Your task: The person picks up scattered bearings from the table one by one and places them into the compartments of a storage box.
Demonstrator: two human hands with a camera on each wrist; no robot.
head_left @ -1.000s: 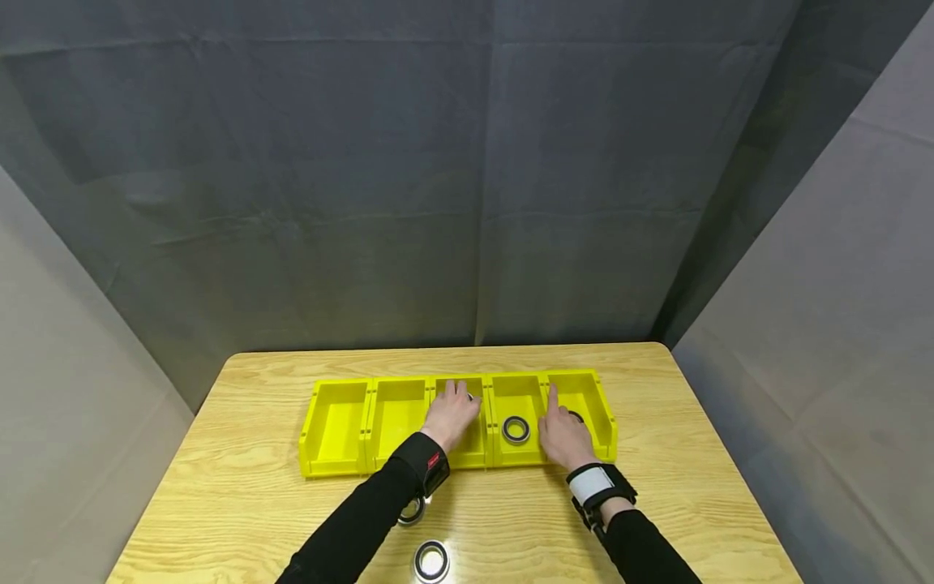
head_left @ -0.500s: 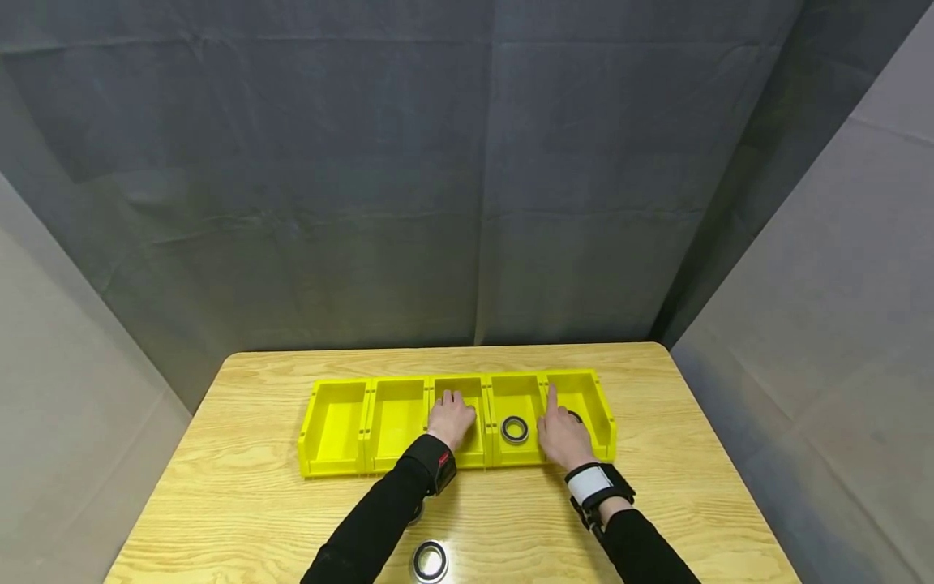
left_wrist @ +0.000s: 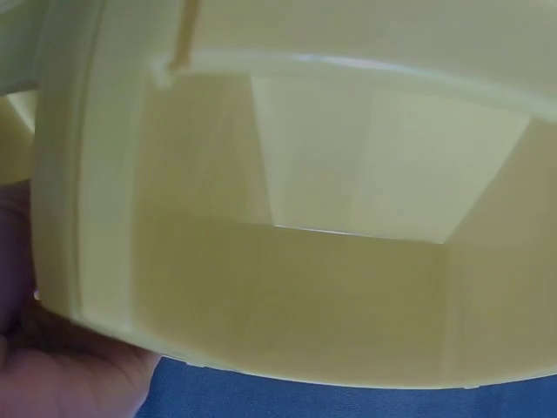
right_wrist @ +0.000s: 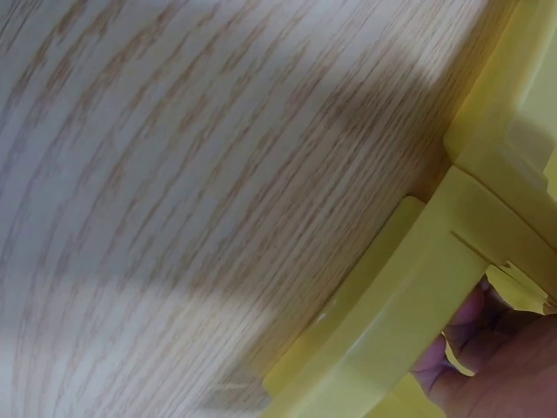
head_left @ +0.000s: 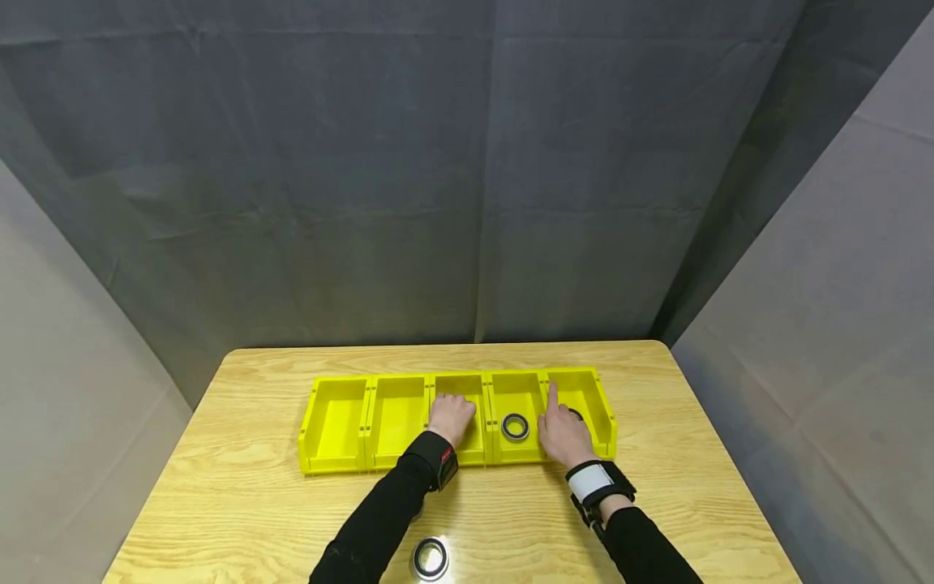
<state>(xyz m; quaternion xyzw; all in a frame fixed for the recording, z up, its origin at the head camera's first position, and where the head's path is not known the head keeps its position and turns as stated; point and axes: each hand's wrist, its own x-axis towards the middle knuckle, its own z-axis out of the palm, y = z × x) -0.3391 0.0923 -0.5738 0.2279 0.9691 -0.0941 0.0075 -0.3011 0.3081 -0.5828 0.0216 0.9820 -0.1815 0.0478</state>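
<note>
A row of joined yellow bins (head_left: 332,426) stands across the table. My left hand (head_left: 451,419) reaches into the middle bin with its fingers bent down, the fingertips hidden behind the knuckles. Whether it holds a bearing there I cannot tell. At the divider between the two rightmost bins, my right hand (head_left: 565,438) grips the wall, thumb on its left side and index finger extended along the top. One ring-shaped ball bearing (head_left: 515,427) lies flat in the second bin from the right. Another bearing (head_left: 576,414) shows partly beside the right hand, in the rightmost bin.
A loose bearing (head_left: 430,560) lies on the wooden table (head_left: 219,503) near the front. Just behind it, the left sleeve (head_left: 379,519) covers most of another bearing. Grey curtains (head_left: 350,203) hang behind the table and pale ones at both sides.
My left hand has drawn slightly back and its fingers have bent further down; the bearing edge seen earlier at its fingertips is now hidden. My right hand stays at the divider.
</note>
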